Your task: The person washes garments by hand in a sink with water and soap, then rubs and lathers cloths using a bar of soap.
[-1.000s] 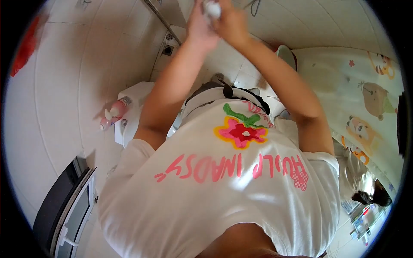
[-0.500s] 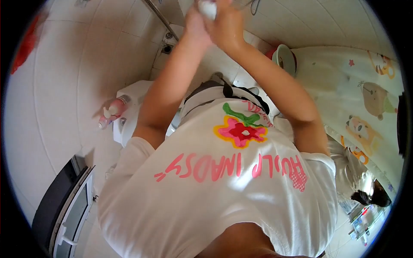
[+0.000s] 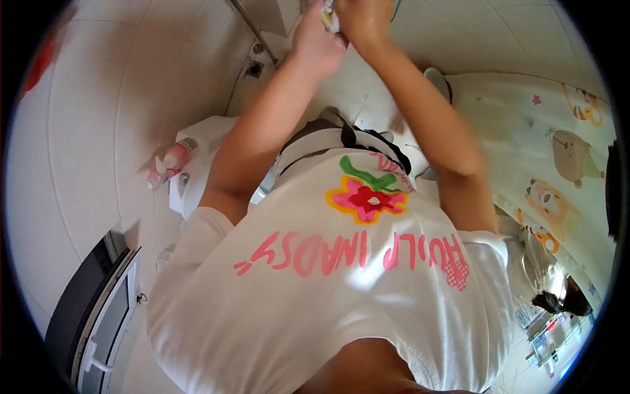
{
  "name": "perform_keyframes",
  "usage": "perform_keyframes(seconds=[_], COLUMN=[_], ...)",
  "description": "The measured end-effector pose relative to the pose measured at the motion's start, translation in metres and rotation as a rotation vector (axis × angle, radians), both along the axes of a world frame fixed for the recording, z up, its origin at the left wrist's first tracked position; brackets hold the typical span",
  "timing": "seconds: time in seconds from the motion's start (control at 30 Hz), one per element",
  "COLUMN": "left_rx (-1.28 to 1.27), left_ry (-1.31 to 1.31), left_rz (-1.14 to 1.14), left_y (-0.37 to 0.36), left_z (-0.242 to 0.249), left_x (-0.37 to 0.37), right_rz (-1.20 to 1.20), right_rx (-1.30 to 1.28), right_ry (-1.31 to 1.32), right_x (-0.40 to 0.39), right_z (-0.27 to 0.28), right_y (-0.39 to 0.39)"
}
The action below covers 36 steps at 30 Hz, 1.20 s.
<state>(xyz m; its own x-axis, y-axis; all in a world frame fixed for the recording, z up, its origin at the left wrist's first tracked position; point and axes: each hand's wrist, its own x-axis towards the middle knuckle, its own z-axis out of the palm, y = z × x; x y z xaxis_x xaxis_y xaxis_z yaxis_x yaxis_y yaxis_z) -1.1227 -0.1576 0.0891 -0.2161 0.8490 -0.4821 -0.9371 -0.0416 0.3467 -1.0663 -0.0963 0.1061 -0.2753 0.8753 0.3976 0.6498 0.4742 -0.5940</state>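
At the top edge of the view my left hand [image 3: 318, 46] and my right hand [image 3: 363, 25] are close together, fingers closed on a small white object [image 3: 330, 18] between them. It looks soft and crumpled, with a yellowish patch, but I cannot tell what it is. Part of the right hand is cut off by the frame's edge. Both forearms reach out in front of the white shirt [image 3: 315, 308], which has a red flower print.
A pink bottle [image 3: 176, 157] stands at the left beside a white fixture [image 3: 207, 134]. A metal pipe [image 3: 252, 26] runs above a floor drain [image 3: 254, 68]. At the right are a basin [image 3: 436, 82], a patterned curtain [image 3: 512, 131] and a shelf of small items [image 3: 554, 338].
Both hands have shifted slightly to the right, towards the top edge. The white object has moved with them and shows a yellowish patch.
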Motion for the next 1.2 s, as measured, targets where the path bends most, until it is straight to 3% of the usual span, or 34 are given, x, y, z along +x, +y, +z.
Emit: perform_keyframes(seconds=[0.1,0.17,0.23,0.3,0.33,0.4,0.43,0.5,0.53,0.57,0.67,0.7,0.73,0.8,0.9,1.0,1.03,1.13,1.17,1.2], left_rx=[0.508,0.319,0.125,0.096,0.082,0.294,0.311,0.203,0.15,0.034,0.252,0.443,0.314,0.261,0.143,0.262,0.234,0.321,0.316,0.357], left_ry=[-0.149,0.029,0.052,0.067,0.062,-0.194,0.026,0.075,0.1,0.123,-0.031,-0.023,0.01,0.07,0.096,0.019,-0.055,0.01,0.055,0.012], left_rz=[-0.18,-0.108,-0.118,-0.068,-0.091,-0.289,-0.107,-0.141,-0.158,-0.073,-0.144,-0.186,-0.11,-0.054,-0.069,-0.1,-0.002,-0.082,-0.03,0.0], left_y=[0.009,0.01,0.002,0.002,0.004,0.013,0.008,0.011,0.008,0.004,0.012,0.01,0.0,-0.007,-0.012,-0.008,-0.018,-0.024,-0.021,-0.022], left_z=[-0.029,-0.028,-0.007,-0.009,0.0,-0.02,-0.015,-0.036,-0.022,-0.009,-0.045,-0.032,-0.002,-0.012,-0.033,-0.035,-0.005,-0.022,-0.035,-0.029], left_x=[-0.027,-0.031,-0.022,-0.009,-0.007,-0.029,-0.03,-0.032,-0.03,-0.012,-0.02,-0.027,-0.03,-0.04,-0.013,-0.031,-0.034,-0.041,-0.041,-0.039], right_rz=[0.309,0.557,0.273,-0.012,0.09,0.292,0.393,0.382,0.376,0.127,0.093,0.196,0.273,0.436,0.086,0.433,0.544,0.422,0.23,0.204], right_rx=[0.214,0.273,0.106,-0.029,0.038,0.168,0.23,0.208,0.198,0.072,0.06,0.341,0.288,0.186,-0.104,0.122,0.196,0.264,0.124,-0.084], right_ry=[0.142,0.231,0.027,-0.095,-0.045,0.056,0.107,0.079,0.065,-0.007,0.089,0.161,0.165,0.181,0.133,0.088,0.072,0.153,0.18,0.288], right_x=[0.001,0.008,0.007,-0.004,-0.003,0.004,0.006,0.013,0.014,0.003,-0.007,-0.007,0.001,0.012,-0.003,0.008,0.012,0.018,0.014,0.017], right_z=[-0.008,-0.015,-0.015,0.004,0.005,-0.002,-0.005,-0.013,-0.018,-0.019,-0.002,-0.003,-0.009,-0.02,0.009,-0.005,-0.01,-0.025,-0.021,-0.022], right_y=[-0.018,-0.025,-0.007,-0.003,-0.011,-0.031,-0.035,-0.022,-0.012,-0.001,-0.017,-0.028,-0.03,-0.03,-0.024,-0.048,-0.055,-0.024,-0.016,-0.012])
